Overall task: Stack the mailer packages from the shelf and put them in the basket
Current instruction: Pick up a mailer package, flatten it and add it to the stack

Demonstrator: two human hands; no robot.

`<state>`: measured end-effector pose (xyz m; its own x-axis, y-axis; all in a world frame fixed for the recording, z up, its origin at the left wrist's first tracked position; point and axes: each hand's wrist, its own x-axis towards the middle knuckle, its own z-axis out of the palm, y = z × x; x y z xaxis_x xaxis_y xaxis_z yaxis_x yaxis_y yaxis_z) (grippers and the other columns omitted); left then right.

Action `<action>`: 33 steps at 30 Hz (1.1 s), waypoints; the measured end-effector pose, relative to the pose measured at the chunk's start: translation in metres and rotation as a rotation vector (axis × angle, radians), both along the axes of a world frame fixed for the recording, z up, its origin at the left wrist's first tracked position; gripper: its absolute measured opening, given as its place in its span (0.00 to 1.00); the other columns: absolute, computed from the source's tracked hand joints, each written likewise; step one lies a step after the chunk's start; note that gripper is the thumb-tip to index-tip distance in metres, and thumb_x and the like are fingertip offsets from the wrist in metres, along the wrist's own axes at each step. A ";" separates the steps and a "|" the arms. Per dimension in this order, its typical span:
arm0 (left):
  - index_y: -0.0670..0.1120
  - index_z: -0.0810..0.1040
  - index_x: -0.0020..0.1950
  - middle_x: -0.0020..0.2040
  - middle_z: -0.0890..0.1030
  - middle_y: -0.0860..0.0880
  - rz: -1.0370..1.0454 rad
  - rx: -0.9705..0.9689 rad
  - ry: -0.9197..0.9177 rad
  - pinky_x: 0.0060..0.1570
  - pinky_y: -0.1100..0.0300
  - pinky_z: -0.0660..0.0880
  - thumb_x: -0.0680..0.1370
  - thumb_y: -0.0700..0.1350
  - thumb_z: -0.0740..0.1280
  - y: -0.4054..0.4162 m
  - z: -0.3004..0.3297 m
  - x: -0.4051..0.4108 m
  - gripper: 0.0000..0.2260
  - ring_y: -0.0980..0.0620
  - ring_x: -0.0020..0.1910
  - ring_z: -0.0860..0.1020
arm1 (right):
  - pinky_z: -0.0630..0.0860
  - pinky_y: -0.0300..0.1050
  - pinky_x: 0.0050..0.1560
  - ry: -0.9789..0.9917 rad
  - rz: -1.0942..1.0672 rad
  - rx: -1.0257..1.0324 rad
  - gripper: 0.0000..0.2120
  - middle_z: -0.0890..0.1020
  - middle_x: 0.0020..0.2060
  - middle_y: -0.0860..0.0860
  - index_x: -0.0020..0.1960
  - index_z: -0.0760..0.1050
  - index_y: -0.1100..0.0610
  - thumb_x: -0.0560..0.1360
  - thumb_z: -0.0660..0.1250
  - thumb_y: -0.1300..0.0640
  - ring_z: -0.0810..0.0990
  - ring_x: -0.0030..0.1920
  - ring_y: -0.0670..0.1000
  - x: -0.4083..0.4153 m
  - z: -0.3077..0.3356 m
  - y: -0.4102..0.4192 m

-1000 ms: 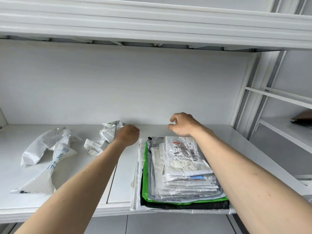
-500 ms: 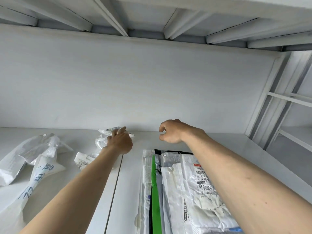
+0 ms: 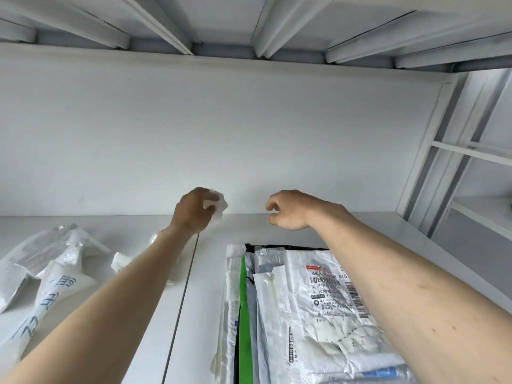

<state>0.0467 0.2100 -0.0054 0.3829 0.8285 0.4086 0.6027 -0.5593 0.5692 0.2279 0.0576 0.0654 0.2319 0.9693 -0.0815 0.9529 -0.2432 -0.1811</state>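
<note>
A flat stack of mailer packages lies on the white shelf at the lower right, a white labelled mailer on top, green and black ones beneath. My left hand is closed around a crumpled white mailer and holds it just above the shelf near the back wall. More of this mailer shows under my forearm. My right hand hovers beyond the stack's far end, fingers curled, nothing in it. Loose crumpled white mailers lie at the left. No basket is in view.
The back wall stands close behind both hands. The underside of the upper shelf with its ribs hangs overhead. A white upright post and side shelving stand at the right.
My left hand has closed on the crumpled white mailer and lifted it off the shelf toward the back wall. The camera has tilted upward. My right hand has barely moved.
</note>
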 end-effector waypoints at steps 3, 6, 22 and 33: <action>0.47 0.82 0.58 0.62 0.79 0.48 -0.075 -0.099 -0.397 0.51 0.65 0.70 0.74 0.38 0.72 -0.036 0.040 0.000 0.13 0.50 0.58 0.78 | 0.68 0.44 0.63 0.098 0.007 0.129 0.21 0.73 0.68 0.50 0.70 0.69 0.53 0.79 0.63 0.48 0.72 0.66 0.52 0.004 0.013 -0.022; 0.44 0.81 0.57 0.48 0.83 0.48 -0.196 -0.317 -0.749 0.33 0.70 0.74 0.72 0.34 0.74 -0.078 0.069 0.004 0.15 0.59 0.36 0.81 | 0.68 0.42 0.61 0.283 -0.026 0.279 0.26 0.74 0.66 0.51 0.71 0.68 0.54 0.78 0.65 0.43 0.74 0.65 0.51 0.006 0.018 -0.045; 0.49 0.68 0.70 0.55 0.82 0.41 -0.591 -0.523 -0.671 0.44 0.56 0.80 0.69 0.35 0.77 -0.209 0.105 0.026 0.33 0.45 0.50 0.84 | 0.80 0.58 0.50 1.077 -0.197 0.758 0.15 0.84 0.46 0.61 0.44 0.83 0.58 0.73 0.73 0.45 0.84 0.44 0.60 -0.017 0.045 -0.138; 0.58 0.61 0.75 0.62 0.75 0.48 -0.589 -0.444 -0.483 0.46 0.51 0.82 0.68 0.28 0.75 -0.221 0.096 0.011 0.44 0.44 0.51 0.83 | 0.80 0.46 0.37 1.107 -0.207 0.735 0.06 0.78 0.37 0.53 0.46 0.76 0.58 0.80 0.62 0.62 0.82 0.33 0.52 0.005 0.037 -0.165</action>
<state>0.0575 -0.0106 0.0905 0.6664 0.6718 0.3233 -0.0761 -0.3701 0.9259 0.2333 -0.1078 0.1028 0.5298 0.8241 0.2003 0.1796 0.1217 -0.9762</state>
